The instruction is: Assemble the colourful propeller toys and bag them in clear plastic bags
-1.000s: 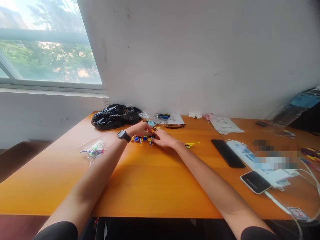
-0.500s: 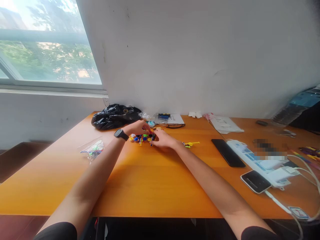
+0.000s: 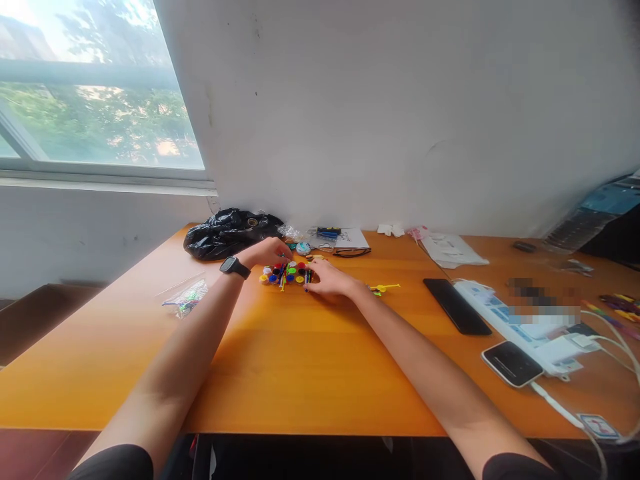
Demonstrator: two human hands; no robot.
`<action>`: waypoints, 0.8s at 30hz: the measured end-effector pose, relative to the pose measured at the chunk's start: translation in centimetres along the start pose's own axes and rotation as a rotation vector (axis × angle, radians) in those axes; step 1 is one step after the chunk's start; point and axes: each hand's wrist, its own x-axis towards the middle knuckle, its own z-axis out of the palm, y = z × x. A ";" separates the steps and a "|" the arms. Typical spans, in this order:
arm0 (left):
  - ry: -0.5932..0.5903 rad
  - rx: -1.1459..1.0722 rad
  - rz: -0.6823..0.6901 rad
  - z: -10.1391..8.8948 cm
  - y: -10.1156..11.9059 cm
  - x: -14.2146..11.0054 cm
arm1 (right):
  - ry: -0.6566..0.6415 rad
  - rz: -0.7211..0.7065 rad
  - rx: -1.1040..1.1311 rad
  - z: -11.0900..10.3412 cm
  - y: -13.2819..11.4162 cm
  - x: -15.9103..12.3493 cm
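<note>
In the middle of the table stands a cluster of small round pots with coloured tops (image 3: 291, 272), in red, blue, yellow, green, white and black. Thin coloured sticks lie among them. My left hand (image 3: 271, 251), with a black watch on its wrist, hovers behind the cluster's left side. Its fingers are bent together, and whatever they may hold is too small to make out. At the cluster's right end, my right hand (image 3: 327, 277) has thumb and fingers around the last pots and a dark upright piece. Yellow plastic pieces (image 3: 384, 289) lie beyond my right wrist.
A clear bag of small coloured parts (image 3: 187, 298) lies left of my left forearm. Behind are a black plastic bag (image 3: 230, 233), glasses (image 3: 353, 253) and a paper sheet (image 3: 353, 238). A phone (image 3: 456, 305), power strip (image 3: 505, 320) and cabled white device (image 3: 512, 363) occupy the right.
My left hand has drawn back to the left from the pots, uncovering more of their tops. My right hand stays at the right end, nearly unmoved.
</note>
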 end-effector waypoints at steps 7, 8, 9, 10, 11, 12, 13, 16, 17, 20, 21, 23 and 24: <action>0.009 -0.043 -0.069 -2.0 -0.8 -1.4 | -0.004 -0.063 0.011 0.0 0.6 0.0; -0.007 -0.044 -0.075 -2.3 -1.0 -1.7 | -0.005 -0.072 0.007 -0.1 0.6 -0.1; -0.032 -0.047 -0.080 -2.4 -1.2 -1.9 | -0.006 -0.077 0.002 -0.1 0.6 -0.1; -0.058 -0.053 -0.086 -2.5 -1.4 -2.0 | -0.005 -0.077 -0.002 -0.2 0.6 -0.1; -0.078 -0.060 -0.092 -2.4 -1.5 -2.1 | -0.001 -0.072 -0.002 -0.2 0.5 -0.1; -0.091 -0.066 -0.102 -2.3 -1.6 -2.1 | 0.007 -0.068 0.001 -0.2 0.5 -0.1; -0.094 -0.068 -0.112 -2.2 -1.7 -2.0 | 0.024 -0.065 0.009 -0.2 0.4 -0.1; -0.071 -0.073 -0.121 -1.8 -1.6 -1.9 | 0.117 -0.098 0.044 0.0 0.1 0.2; -0.072 -0.079 -0.108 -1.7 -1.5 -1.9 | 0.152 -0.123 0.048 0.2 -0.1 0.3; -0.108 -0.096 -0.058 -1.8 -1.1 -2.2 | 0.204 -0.185 0.024 1.1 -0.8 0.6; -0.116 -0.095 -0.053 -1.9 -1.0 -2.3 | 0.193 -0.187 0.015 1.4 -1.1 0.6; -0.112 -0.090 -0.067 -2.0 -0.8 -2.4 | 0.131 -0.164 0.011 2.0 -1.4 0.6; -0.108 -0.090 -0.078 -2.0 -0.7 -2.5 | 0.095 -0.148 0.014 2.2 -1.5 0.6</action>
